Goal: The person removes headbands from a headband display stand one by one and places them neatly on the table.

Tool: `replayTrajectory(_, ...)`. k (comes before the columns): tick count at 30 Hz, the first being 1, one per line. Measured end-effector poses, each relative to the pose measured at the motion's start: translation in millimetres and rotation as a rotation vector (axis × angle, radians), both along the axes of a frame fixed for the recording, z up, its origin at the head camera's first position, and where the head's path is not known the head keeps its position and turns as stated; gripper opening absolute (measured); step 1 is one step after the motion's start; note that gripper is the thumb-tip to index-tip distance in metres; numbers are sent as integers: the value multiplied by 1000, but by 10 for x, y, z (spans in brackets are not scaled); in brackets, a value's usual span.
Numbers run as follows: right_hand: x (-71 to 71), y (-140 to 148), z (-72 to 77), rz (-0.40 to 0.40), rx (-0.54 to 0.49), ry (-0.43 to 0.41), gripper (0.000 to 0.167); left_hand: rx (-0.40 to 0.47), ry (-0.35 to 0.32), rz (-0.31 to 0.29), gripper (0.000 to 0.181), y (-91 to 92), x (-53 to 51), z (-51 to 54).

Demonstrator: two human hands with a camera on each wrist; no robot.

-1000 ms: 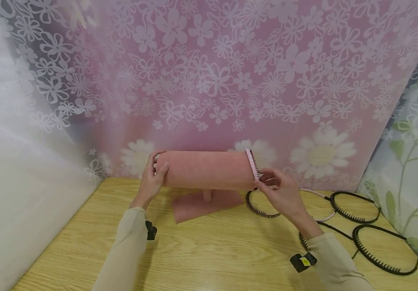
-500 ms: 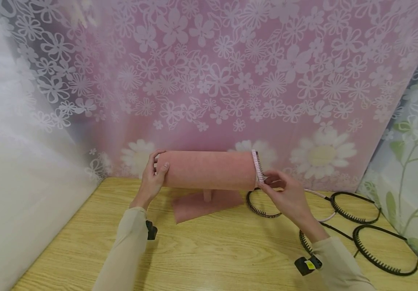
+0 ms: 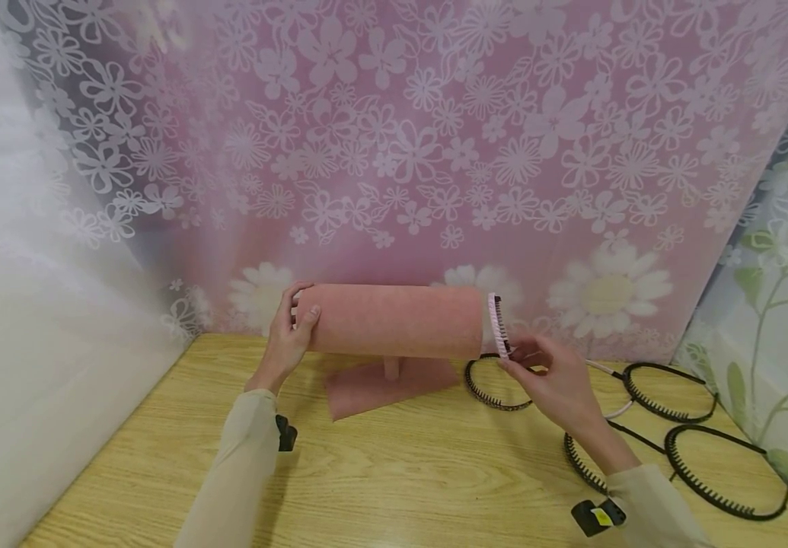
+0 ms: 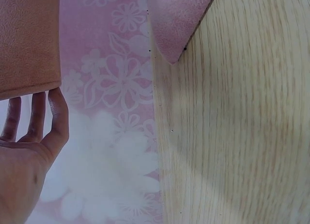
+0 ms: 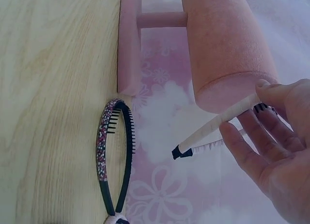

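A pink velvet headband stand (image 3: 394,320) has a horizontal padded roll on a short post and flat base. My left hand (image 3: 285,342) grips the roll's left end, thumb on the front; in the left wrist view its fingers (image 4: 59,117) reach round the end's edge. My right hand (image 3: 558,384) pinches a pink-and-white headband (image 3: 499,327) with dark inner teeth, just off the roll's right end. In the right wrist view, this headband (image 5: 213,125) lies between thumb and fingers, its black tips pointing away from the hand.
On the wooden table (image 3: 380,472), a speckled toothed headband (image 3: 481,393) lies right of the stand's base. Farther right are several more headbands, including a black one (image 3: 709,498) near the table's right edge. A floral pink backdrop (image 3: 394,152) rises behind.
My right hand has drawn the pink-and-white headband rightward off the roll's end, leaving a small gap. My left hand and the stand have stayed put.
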State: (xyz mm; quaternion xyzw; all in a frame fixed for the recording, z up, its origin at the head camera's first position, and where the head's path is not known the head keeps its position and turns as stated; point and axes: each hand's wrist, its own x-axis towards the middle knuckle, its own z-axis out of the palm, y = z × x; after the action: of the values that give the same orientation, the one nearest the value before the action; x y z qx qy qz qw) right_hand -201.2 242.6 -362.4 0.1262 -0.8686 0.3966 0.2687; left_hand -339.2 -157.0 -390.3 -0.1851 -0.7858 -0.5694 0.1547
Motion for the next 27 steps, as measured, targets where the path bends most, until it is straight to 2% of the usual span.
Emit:
replayTrajectory(12,169,56,-59,21,78,13,25,11,-13,-11,53,-5,8,-7)
replayTrajectory(13,187,56,-63,25,75,8,25,9,-20,-15,53,-3,35,21)
replayTrajectory(17,259,63,-89,23,96,22,27,7,-22,-16,53,-6,32,24)
replayTrajectory(27,418,89,-222,53,151,69,32,1,-6,-7,54,-14,7,2)
